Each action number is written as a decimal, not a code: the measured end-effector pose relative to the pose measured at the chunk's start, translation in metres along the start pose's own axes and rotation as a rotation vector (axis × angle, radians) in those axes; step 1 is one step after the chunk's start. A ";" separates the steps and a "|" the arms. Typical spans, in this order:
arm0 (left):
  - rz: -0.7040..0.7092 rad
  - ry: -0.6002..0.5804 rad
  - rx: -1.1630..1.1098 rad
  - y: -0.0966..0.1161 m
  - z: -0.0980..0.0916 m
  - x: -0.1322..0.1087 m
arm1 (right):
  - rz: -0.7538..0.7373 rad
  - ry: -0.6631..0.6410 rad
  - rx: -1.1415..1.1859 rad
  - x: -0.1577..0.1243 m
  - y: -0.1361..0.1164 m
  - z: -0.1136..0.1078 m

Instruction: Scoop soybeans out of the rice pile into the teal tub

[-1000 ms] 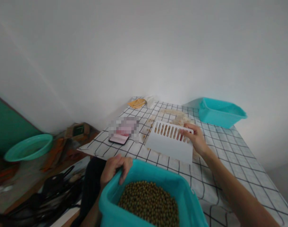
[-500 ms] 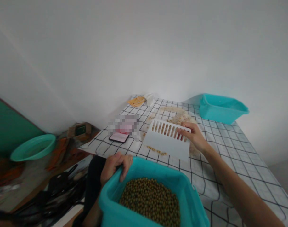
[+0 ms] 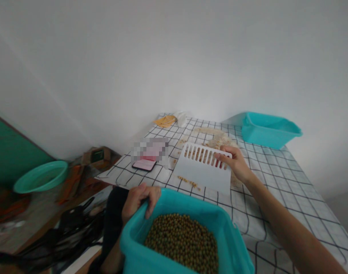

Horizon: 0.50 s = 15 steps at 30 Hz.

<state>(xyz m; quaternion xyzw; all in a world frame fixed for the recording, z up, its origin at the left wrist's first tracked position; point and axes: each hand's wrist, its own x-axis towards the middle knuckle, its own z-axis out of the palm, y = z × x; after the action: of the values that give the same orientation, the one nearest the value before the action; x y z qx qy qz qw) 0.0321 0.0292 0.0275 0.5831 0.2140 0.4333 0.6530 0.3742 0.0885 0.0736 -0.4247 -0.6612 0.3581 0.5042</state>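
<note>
The right hand (image 3: 233,161) pinches a white slotted board (image 3: 201,174) near one corner of its slotted edge. If the front tub (image 3: 191,198) is a clock's centre, the board is about half past twelve, over the checked cloth (image 3: 279,167). To me it looks light, thin and rather stiff, perhaps slippery; the slots should give the surest hold. The left hand (image 3: 139,199) is curled over the tub's rim at ten o'clock. The many round beads (image 3: 182,241) inside probably make it heavy, so I would support two opposite sides. Yellowish crumbs (image 3: 188,182) lie at twelve, a pale heap (image 3: 219,139) behind the board, another turquoise tub (image 3: 265,135) past one.
</note>
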 end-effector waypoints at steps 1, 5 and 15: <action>-0.005 -0.002 0.001 0.000 0.000 0.000 | 0.004 0.001 0.005 0.000 0.000 0.000; -0.006 0.008 0.000 -0.001 -0.001 0.001 | 0.032 -0.006 0.036 -0.001 0.001 0.001; -0.017 -0.022 0.009 0.002 -0.002 0.001 | 0.053 -0.031 0.055 -0.002 0.001 0.000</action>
<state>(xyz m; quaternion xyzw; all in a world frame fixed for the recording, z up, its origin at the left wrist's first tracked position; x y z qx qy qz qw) 0.0305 0.0314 0.0291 0.5892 0.2136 0.4202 0.6563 0.3744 0.0871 0.0716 -0.4227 -0.6473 0.3960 0.4955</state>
